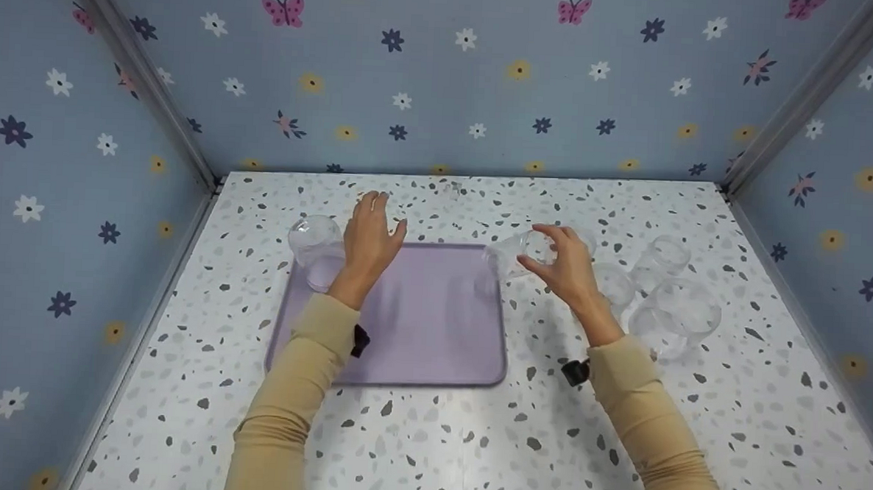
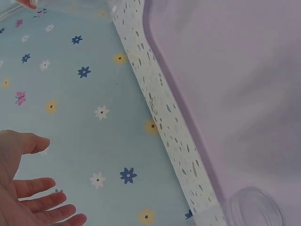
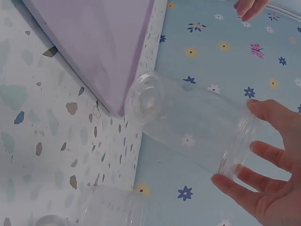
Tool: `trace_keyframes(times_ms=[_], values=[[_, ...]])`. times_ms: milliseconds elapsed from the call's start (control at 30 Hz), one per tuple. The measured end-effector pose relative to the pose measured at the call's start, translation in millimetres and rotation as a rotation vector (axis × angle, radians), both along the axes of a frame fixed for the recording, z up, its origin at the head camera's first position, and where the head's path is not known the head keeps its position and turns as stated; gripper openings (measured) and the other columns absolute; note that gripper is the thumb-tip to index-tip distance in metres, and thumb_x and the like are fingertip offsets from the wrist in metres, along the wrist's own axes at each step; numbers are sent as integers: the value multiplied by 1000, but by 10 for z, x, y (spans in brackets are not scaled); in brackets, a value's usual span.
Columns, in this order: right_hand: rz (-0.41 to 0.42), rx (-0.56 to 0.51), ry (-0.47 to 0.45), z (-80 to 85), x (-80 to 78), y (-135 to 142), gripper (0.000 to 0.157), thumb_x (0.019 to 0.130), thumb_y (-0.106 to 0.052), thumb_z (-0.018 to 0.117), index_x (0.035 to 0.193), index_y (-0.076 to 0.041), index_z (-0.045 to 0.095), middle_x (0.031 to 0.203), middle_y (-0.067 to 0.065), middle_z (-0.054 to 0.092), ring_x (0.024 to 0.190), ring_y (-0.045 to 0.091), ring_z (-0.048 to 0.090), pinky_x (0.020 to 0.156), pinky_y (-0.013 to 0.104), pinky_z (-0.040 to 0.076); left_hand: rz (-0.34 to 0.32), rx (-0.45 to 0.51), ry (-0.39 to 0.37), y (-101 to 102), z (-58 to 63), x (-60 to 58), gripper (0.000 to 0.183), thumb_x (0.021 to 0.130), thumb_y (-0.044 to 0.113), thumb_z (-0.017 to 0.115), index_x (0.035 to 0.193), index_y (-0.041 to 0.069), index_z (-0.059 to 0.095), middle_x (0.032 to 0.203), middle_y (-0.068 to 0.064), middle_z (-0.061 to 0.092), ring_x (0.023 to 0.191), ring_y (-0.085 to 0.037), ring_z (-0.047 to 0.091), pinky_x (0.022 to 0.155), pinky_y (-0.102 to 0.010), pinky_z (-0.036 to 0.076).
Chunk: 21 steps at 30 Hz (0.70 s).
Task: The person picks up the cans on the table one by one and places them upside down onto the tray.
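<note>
My right hand (image 1: pixel 569 269) grips a clear plastic jar (image 3: pixel 193 125) by its ridged end, thumb on one side and fingers on the other. The jar lies tilted in the air, its far end over the back right corner of a lilac tray (image 1: pixel 440 326). My left hand (image 1: pixel 369 240) hovers over the tray's back left part with fingers extended and holds nothing. Just left of it, another clear jar (image 1: pixel 318 232) stands upright at the tray's back left corner, partly hidden by that hand and wrist.
Several more clear jars (image 1: pixel 675 314) stand on the speckled table (image 1: pixel 428 443) right of the tray. A small transparent item (image 1: pixel 452 191) lies near the table's back edge. Flowered panels (image 1: pixel 444 76) close in the back and both sides.
</note>
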State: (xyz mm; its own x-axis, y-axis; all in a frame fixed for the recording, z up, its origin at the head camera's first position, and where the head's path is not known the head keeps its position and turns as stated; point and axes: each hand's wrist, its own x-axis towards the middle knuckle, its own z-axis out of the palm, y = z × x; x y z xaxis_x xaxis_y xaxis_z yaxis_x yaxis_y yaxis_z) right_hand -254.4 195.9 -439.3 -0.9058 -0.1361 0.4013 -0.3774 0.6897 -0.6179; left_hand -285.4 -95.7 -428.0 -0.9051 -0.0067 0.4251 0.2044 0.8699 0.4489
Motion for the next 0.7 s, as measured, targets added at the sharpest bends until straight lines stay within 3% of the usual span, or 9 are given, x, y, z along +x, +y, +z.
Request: trace_keyframes(times_ms=[167,533,700], values=[[-2,-121,81,-29,42,-58,47,74,-24,72,114,-4,57,105,19,55,83,31,57,70,40,49,-48,101,-15,120,-43,55,45,85,24,58,121,-3,50,124,-17,46,111,-29,45,85,-39,42],[62,-360,148,-87,122,-167,47,75,-18,71,117,-4,56,108,15,55,84,30,60,65,39,52,-122,278,-61,339,-153,167,40,91,26,49,122,1,50,124,-12,47,112,-23,46,87,-37,41],[79,-418,137,73,287,-283,44,76,-5,68,117,5,53,108,22,53,85,33,59,68,42,51,-176,381,-52,405,-202,203,40,93,27,43,121,0,51,122,-12,49,113,-23,46,92,-34,37]])
